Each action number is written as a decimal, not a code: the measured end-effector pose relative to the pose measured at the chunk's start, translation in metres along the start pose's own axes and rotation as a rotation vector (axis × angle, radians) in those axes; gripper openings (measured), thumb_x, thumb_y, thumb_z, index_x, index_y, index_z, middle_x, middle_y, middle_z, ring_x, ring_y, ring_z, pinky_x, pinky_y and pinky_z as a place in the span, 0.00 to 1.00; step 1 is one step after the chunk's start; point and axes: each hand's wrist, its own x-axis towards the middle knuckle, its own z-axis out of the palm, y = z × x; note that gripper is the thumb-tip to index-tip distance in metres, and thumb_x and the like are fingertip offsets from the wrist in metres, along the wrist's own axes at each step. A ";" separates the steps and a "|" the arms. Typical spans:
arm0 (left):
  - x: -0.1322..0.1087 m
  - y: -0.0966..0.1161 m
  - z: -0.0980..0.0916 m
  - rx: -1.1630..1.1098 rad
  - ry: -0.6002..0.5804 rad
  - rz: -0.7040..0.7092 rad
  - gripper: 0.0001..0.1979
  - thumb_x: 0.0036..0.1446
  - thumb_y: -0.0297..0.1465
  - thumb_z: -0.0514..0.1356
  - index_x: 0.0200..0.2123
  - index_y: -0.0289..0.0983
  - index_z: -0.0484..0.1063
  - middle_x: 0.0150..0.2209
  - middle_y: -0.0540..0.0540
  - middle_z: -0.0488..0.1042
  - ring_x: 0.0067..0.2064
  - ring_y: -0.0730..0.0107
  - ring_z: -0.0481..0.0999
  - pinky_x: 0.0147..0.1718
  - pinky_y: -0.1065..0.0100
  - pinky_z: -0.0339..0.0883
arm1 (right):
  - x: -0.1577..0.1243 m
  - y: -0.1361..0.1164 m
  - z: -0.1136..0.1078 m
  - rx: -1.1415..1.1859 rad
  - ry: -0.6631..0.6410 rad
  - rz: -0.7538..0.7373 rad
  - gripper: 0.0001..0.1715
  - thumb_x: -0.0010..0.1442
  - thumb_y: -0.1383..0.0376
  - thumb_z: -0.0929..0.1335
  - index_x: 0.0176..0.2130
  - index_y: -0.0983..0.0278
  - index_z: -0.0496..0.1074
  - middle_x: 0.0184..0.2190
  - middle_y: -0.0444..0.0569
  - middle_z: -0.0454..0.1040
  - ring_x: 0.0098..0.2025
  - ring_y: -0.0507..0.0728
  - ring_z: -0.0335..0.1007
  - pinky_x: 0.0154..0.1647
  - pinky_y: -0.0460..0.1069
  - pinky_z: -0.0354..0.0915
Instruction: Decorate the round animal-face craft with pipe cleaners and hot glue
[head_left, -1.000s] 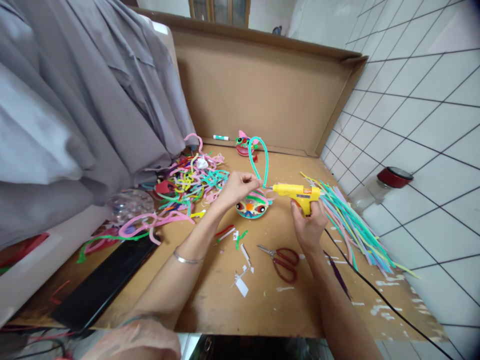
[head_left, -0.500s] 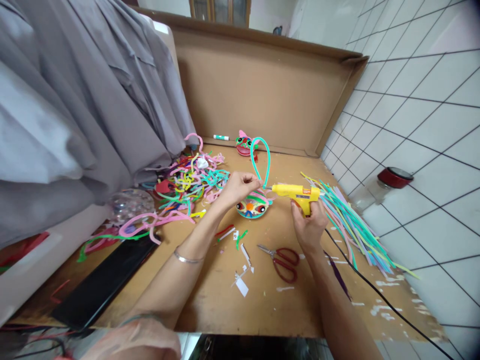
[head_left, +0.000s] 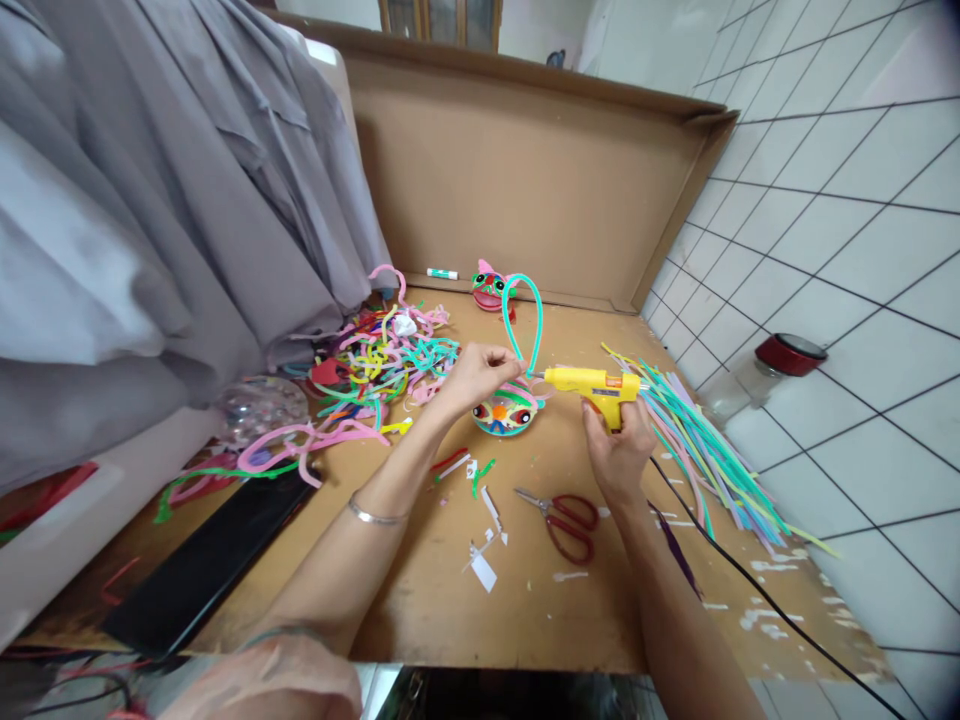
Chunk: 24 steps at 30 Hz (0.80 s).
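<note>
My right hand (head_left: 621, 455) grips a yellow hot glue gun (head_left: 581, 381), its nozzle pointing left. The nozzle tip is at the lower end of a teal pipe cleaner loop (head_left: 540, 318) that stands upright. My left hand (head_left: 484, 375) is closed in a pinch at that lower end; its fingertips partly hide the join. Just below sits a small round face-like craft (head_left: 504, 414) with black-and-white eyes and an orange nose, its upper edge partly behind my left hand. Whether the loop touches this craft I cannot tell.
Red-handled scissors (head_left: 571, 528) and paper scraps (head_left: 484, 572) lie in front. A tangle of pipe cleaner pieces (head_left: 375, 360) is at left, near a black case (head_left: 214, 560). Straight pipe cleaners (head_left: 705, 450) and a black cord (head_left: 757, 590) lie right. Another craft (head_left: 489, 290) stands by the cardboard wall (head_left: 525, 190).
The teal loop has tilted very slightly to the right. Both hands and the glue gun hold almost the same position.
</note>
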 end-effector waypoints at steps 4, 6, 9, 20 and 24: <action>0.000 0.000 0.000 0.006 0.003 0.000 0.16 0.45 0.40 0.60 0.16 0.34 0.64 0.18 0.55 0.57 0.22 0.80 0.55 0.23 0.73 0.50 | 0.000 0.001 0.000 0.000 -0.012 -0.003 0.11 0.62 0.57 0.66 0.32 0.60 0.66 0.28 0.47 0.68 0.32 0.56 0.66 0.32 0.50 0.63; 0.001 -0.001 -0.001 -0.001 0.012 0.007 0.16 0.45 0.40 0.60 0.16 0.34 0.64 0.18 0.55 0.57 0.22 0.80 0.55 0.23 0.73 0.50 | 0.000 0.001 0.000 0.003 -0.013 -0.010 0.11 0.62 0.57 0.67 0.31 0.61 0.66 0.28 0.47 0.68 0.31 0.56 0.66 0.32 0.50 0.63; 0.001 -0.002 -0.001 -0.013 0.020 0.018 0.16 0.45 0.40 0.60 0.16 0.34 0.64 0.18 0.55 0.58 0.23 0.80 0.55 0.23 0.73 0.50 | 0.000 0.001 0.000 0.017 -0.008 -0.021 0.11 0.62 0.58 0.67 0.32 0.61 0.66 0.29 0.47 0.69 0.31 0.56 0.66 0.32 0.50 0.63; 0.003 -0.005 -0.003 0.008 0.026 0.027 0.17 0.45 0.41 0.60 0.17 0.34 0.65 0.18 0.54 0.58 0.23 0.79 0.55 0.23 0.73 0.49 | 0.000 0.002 0.001 0.029 -0.001 -0.029 0.11 0.61 0.59 0.68 0.30 0.61 0.65 0.27 0.45 0.66 0.29 0.55 0.64 0.31 0.49 0.61; 0.003 -0.006 -0.004 0.022 0.040 0.034 0.17 0.45 0.40 0.59 0.16 0.34 0.63 0.17 0.55 0.56 0.23 0.79 0.54 0.23 0.73 0.47 | 0.001 0.000 0.000 0.036 0.007 0.031 0.13 0.60 0.57 0.68 0.29 0.61 0.64 0.28 0.45 0.67 0.30 0.55 0.63 0.31 0.49 0.60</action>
